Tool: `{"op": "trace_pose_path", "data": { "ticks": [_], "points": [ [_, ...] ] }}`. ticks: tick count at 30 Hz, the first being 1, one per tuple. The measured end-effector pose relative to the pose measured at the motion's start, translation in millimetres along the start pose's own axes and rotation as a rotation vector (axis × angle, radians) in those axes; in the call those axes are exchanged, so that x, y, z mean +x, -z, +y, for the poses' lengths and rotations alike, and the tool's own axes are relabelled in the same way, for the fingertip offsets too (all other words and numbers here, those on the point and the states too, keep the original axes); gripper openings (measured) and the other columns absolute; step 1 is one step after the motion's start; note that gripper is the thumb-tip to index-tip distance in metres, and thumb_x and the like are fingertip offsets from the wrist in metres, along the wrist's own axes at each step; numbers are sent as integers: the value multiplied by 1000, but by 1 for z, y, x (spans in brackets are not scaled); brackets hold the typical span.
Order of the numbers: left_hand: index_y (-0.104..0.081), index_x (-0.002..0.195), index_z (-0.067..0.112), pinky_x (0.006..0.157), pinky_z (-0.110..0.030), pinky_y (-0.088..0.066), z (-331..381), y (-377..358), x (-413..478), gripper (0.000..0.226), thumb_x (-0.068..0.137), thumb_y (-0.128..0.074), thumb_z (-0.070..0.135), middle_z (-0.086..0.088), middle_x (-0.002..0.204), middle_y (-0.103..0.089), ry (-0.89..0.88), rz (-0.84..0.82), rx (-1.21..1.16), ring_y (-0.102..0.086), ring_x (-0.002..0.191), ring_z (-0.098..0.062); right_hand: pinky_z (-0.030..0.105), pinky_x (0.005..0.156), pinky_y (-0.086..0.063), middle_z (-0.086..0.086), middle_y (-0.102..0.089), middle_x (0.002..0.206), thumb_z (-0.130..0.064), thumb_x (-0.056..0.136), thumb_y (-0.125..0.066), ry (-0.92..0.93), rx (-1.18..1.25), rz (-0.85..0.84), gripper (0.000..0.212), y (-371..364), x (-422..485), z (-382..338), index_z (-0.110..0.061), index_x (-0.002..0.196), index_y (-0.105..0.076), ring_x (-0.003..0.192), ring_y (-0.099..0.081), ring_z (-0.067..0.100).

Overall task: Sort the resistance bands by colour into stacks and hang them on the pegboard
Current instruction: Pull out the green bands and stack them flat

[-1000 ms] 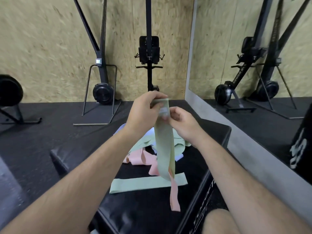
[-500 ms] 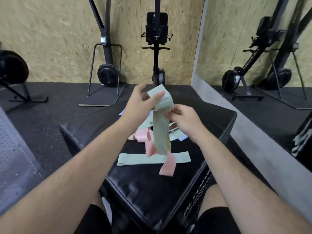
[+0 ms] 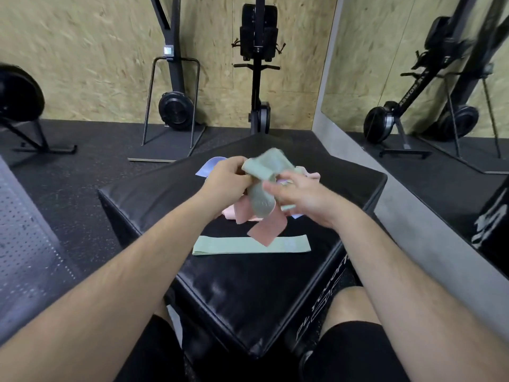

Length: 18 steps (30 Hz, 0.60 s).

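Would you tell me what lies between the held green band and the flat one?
In the head view, a pink band trails from the held green band onto the flat green band.

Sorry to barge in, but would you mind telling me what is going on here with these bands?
A person at a black padded box is sorting fabric resistance bands. The left hand grips a green band at its top; the right hand touches it lower down, its grip blurred. A pink band dangles beneath. A second green band lies flat on the box's near side, a mixed heap behind the hands. A perforated grey panel at left shows nothing hung on it.
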State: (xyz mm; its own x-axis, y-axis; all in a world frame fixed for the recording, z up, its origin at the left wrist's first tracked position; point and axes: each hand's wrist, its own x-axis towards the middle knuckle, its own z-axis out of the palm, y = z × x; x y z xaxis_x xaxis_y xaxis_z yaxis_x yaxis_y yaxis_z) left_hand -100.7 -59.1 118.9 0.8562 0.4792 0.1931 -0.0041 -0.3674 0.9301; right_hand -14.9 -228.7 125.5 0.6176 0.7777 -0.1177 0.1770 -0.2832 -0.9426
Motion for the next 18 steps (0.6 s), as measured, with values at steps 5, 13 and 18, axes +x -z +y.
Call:
{"op": "trace_pose_path", "data": {
  "ticks": [5,13,18],
  "points": [
    [-71,97,13,69,-29,-56,5,5,9,12,89,-75,20,3,88,-74,13,42,-29,-69,75,-10,25,64,-48,-8,-58,73,-32,84,-81,31,-318,83,29,-14,-4,17,-14,91,-59,68,-58,8],
    [-69,101,11,62,-22,-55,-11,14,7,14,90,-73,19,1,92,-74,9,142,-9,-69,75,-8,32,55,-29,2,-45,67,-42,106,-44,119,-712,194,48,-8,-12,-9,-12,68,-45,62,-41,16],
    [-68,108,16,78,-36,-58,-20,12,6,19,90,-72,21,-1,99,-74,25,140,0,-71,90,-19,33,57,-35,6,-44,69,-35,103,-48,360,-424,452,48,-3,-7,-19,0,71,-46,61,-44,16]
  ]
}}
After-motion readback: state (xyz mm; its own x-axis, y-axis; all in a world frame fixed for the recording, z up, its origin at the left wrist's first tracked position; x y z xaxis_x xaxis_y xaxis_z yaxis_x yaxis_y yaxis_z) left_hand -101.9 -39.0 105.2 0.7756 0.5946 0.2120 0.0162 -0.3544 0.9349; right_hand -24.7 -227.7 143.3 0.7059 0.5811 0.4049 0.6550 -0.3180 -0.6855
